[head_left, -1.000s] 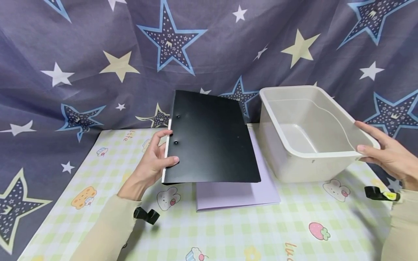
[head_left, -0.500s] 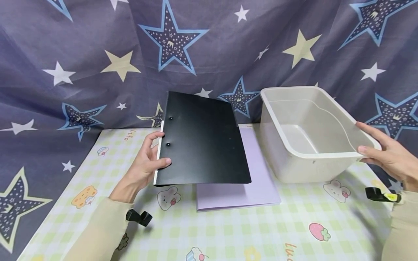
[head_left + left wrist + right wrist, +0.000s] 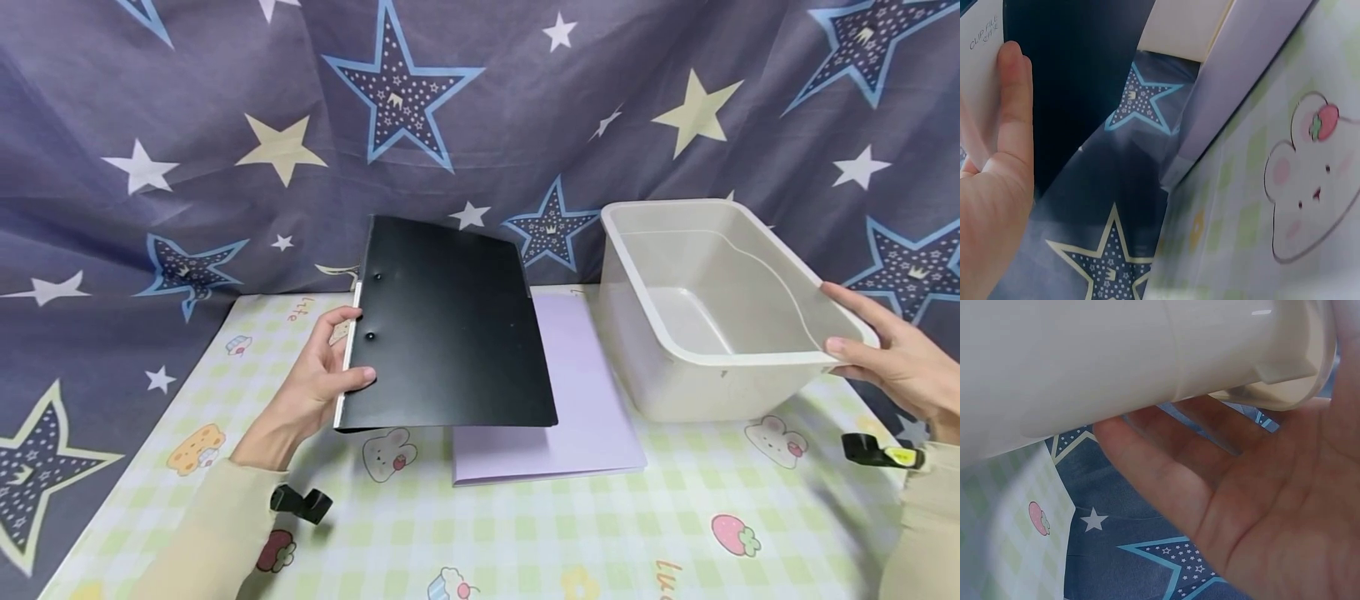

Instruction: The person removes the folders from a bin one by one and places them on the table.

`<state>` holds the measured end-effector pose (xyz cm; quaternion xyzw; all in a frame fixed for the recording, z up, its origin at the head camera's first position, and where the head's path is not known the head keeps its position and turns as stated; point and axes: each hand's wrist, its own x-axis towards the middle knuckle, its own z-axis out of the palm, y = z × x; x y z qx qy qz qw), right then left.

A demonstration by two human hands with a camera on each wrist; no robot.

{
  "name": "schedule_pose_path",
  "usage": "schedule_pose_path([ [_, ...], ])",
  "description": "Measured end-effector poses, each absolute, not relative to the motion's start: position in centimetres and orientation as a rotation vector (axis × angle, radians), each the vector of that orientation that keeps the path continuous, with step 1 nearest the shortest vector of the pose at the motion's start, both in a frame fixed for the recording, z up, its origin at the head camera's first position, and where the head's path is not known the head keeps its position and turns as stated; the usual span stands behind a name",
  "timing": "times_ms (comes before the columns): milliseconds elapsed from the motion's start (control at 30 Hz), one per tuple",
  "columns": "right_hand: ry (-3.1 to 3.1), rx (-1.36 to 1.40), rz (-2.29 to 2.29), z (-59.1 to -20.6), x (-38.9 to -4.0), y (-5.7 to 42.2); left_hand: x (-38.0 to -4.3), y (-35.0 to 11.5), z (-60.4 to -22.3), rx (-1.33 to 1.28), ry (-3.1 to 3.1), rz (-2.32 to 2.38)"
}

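Note:
My left hand [image 3: 300, 396] grips a black clip file [image 3: 450, 333] by its spine edge, thumb on the cover and fingers behind. In the left wrist view, a white spine label [image 3: 982, 75] printed "CLIP FILE" lies beside the thumb. The file is held tilted over a lilac folder [image 3: 588, 400], covering its left part in the head view. That folder lies flat on the table. To the right stands a white plastic bin [image 3: 678, 387]; its inside shows nothing in it. My right hand [image 3: 892, 358] holds the bin's right rim, with fingers under the lip in the right wrist view.
A green-and-white checked cloth [image 3: 592, 529] with cartoon prints covers the table. Behind it hangs a dark blue curtain [image 3: 495, 125] patterned with stars. The bin stands close beside the lilac folder's right edge, near the curtain.
My left hand has carried the black clip file to the left, uncovering more of the lilac folder. The right hand stays on the bin's rim.

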<state>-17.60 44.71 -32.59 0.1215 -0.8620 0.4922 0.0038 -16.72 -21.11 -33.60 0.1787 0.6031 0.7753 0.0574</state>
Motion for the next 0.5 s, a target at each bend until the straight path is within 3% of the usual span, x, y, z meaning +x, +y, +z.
schedule_pose_path([
  [500, -2.635, 0.394, 1.664, -32.6, -17.5, 44.8, -16.2, -24.0, -33.6, 0.646, 1.785, 2.320],
])
